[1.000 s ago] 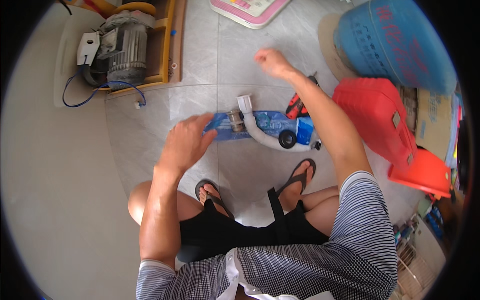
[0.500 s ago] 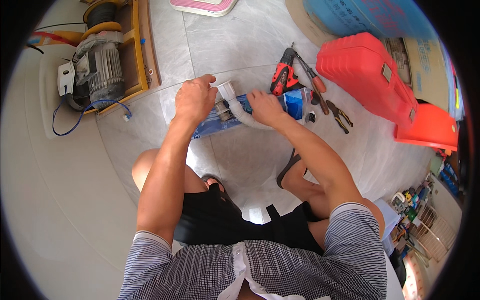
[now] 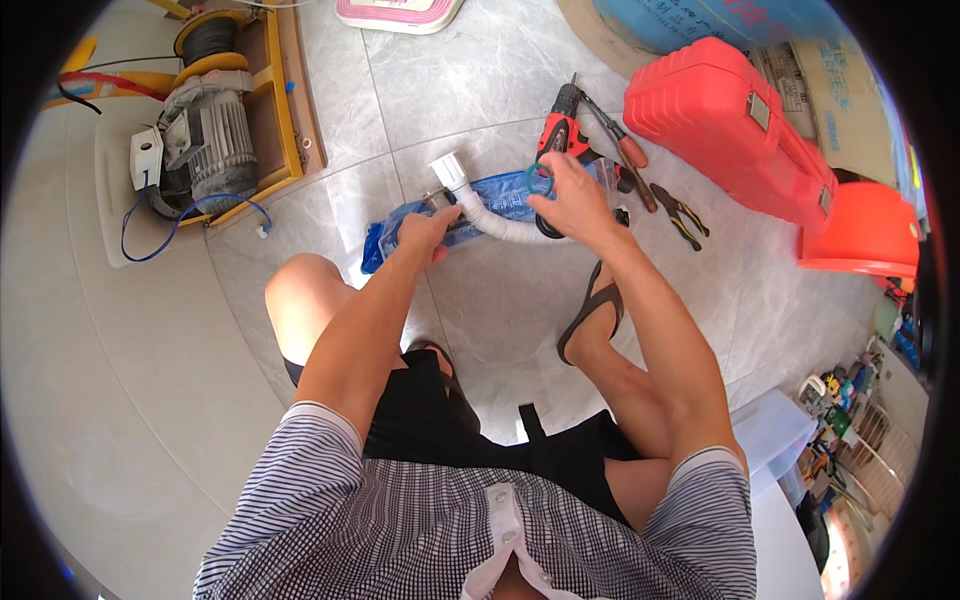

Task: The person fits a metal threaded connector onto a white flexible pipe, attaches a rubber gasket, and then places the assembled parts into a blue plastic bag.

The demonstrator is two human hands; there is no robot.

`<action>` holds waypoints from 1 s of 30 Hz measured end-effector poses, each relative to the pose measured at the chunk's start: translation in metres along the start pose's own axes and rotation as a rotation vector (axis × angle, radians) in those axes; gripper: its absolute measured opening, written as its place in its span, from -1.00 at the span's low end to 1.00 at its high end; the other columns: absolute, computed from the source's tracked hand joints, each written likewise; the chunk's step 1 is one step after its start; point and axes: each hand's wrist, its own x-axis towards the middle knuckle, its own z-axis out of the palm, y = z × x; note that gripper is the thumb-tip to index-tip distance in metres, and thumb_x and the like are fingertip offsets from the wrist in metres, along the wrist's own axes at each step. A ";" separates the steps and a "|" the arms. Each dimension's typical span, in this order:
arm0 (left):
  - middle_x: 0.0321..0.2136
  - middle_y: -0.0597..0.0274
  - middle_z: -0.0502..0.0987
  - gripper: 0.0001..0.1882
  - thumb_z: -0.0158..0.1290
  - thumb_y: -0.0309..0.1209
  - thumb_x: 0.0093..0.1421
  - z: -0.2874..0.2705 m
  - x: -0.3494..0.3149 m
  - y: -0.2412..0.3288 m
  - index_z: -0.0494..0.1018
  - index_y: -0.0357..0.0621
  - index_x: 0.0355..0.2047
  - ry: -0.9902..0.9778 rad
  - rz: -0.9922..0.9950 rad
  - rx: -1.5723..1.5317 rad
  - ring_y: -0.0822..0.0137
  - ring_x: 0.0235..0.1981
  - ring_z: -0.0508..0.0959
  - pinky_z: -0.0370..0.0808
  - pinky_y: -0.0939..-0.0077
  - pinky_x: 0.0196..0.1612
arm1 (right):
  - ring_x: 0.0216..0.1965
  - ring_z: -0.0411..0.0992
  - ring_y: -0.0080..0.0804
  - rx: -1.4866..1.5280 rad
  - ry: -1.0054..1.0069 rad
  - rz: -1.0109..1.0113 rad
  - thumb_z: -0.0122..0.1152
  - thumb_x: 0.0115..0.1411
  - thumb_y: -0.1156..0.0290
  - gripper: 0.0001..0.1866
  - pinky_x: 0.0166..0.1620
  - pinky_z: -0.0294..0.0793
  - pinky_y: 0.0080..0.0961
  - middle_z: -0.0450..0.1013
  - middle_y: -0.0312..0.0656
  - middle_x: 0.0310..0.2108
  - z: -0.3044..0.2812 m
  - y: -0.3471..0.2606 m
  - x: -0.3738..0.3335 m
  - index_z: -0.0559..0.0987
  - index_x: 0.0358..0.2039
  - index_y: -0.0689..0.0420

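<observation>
"Ring (image 3: 529,182), where?"
"Over the blue bag (image 3: 505,196), held between the right hand's (image 3: 580,200) thumb and fingers, likely because it's thin."
"Left hand (image 3: 424,231)?"
"At the metal fitting (image 3: 436,201) beside the white hose (image 3: 508,229); whether it grasps, I cannot tell."

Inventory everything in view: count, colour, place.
Hose: one, white, centre
Fitting: one, metallic, beside hose
Rings: two, teal and black, near hose
Packaging: uncounted, blue, under hose
Drill: one, red-black, beyond rings
Screwdrivers: count unclear, reddish handles, beside drill
Case: one, red, right
Pliers: one, yellow-black, below case
Plastic item: one, orange, far right
Motor: one, grey, upper left
Reel: one, yellow-black, above motor
Drum: one, blue, top right
Bin: one, translucent, lower right
Clutter: uncounted, mixed, lower right
Sandals: two, dark, below hose
Left hand: one, bare, by fitting
Right hand: one, bare, by rings
</observation>
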 end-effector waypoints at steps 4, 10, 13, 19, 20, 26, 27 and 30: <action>-0.37 0.08 0.53 -0.46 0.40 -0.02 0.00 0.005 0.012 -0.009 0.56 -0.29 -0.32 -0.007 -0.057 -0.070 0.23 -0.55 0.52 0.48 0.30 -0.60 | 0.04 0.47 0.06 0.069 -0.048 0.044 0.41 0.07 0.27 -0.40 0.06 0.48 -0.14 0.44 0.07 0.04 0.017 0.000 -0.017 0.41 0.07 0.21; -0.29 0.13 0.58 -0.57 0.30 -0.06 0.08 -0.022 0.001 -0.027 0.54 -0.18 -0.28 -0.343 -0.226 -0.464 0.24 -0.32 0.58 0.58 0.27 -0.32 | -0.04 0.52 0.08 -0.122 -0.127 -0.042 0.40 0.05 0.31 -0.48 -0.05 0.54 -0.07 0.45 0.05 -0.05 0.068 0.004 -0.032 0.42 -0.03 0.21; -0.13 0.08 0.60 -0.54 0.25 -0.09 0.12 -0.046 -0.045 -0.003 0.51 -0.16 -0.11 -0.616 -0.140 -0.558 0.20 -0.14 0.61 0.60 0.23 -0.11 | -0.09 0.55 0.06 -0.278 -0.387 -0.074 0.37 0.03 0.41 -0.52 -0.04 0.57 -0.08 0.47 0.05 -0.05 0.093 -0.007 -0.053 0.45 -0.03 0.21; -0.02 0.08 0.58 -0.41 0.27 -0.15 0.09 -0.087 -0.077 0.060 0.46 -0.26 0.04 -0.669 0.365 -0.219 0.20 -0.03 0.62 0.60 0.30 0.01 | -0.18 0.58 0.08 -0.197 -0.183 -0.067 0.20 0.16 0.36 -0.80 -0.13 0.58 -0.02 0.55 -0.02 -0.17 0.108 -0.001 -0.058 0.56 -0.25 0.19; -0.02 0.08 0.58 -0.41 0.27 -0.15 0.09 -0.084 -0.076 0.062 0.46 -0.26 0.04 -0.672 0.360 -0.228 0.20 -0.03 0.62 0.60 0.30 0.01 | -0.20 0.59 0.00 -0.052 -0.143 -0.040 0.17 0.21 0.30 -0.78 -0.18 0.60 -0.10 0.57 -0.06 -0.18 0.097 0.004 -0.042 0.58 -0.24 0.18; -0.24 0.12 0.66 -0.47 0.34 -0.24 0.01 -0.048 -0.096 0.066 0.53 -0.36 -0.10 -0.501 0.709 0.134 0.28 -0.18 0.65 0.57 0.37 -0.06 | -0.24 0.50 -0.50 0.824 -0.197 0.321 0.07 0.40 -0.01 -0.45 -0.30 0.54 -0.51 0.55 -0.17 -0.13 -0.030 -0.044 0.013 0.54 0.10 0.23; -0.37 0.13 0.67 -0.49 0.37 -0.26 -0.05 -0.045 -0.100 0.064 0.55 -0.37 -0.16 -0.431 0.746 0.176 0.29 -0.27 0.66 0.56 0.39 -0.12 | -0.24 0.50 -0.50 0.817 -0.199 0.317 0.07 0.40 -0.01 -0.45 -0.30 0.54 -0.51 0.55 -0.17 -0.13 -0.041 -0.047 0.013 0.54 0.10 0.23; -0.39 0.08 0.66 -0.50 0.38 -0.26 -0.07 -0.047 -0.102 0.063 0.56 -0.35 -0.18 -0.242 0.891 0.395 0.26 -0.31 0.66 0.57 0.38 -0.16 | -0.30 0.49 -0.55 0.538 -0.467 0.148 0.28 0.32 0.11 -0.50 -0.31 0.53 -0.58 0.55 -0.20 -0.22 -0.050 -0.063 0.008 0.57 0.06 0.28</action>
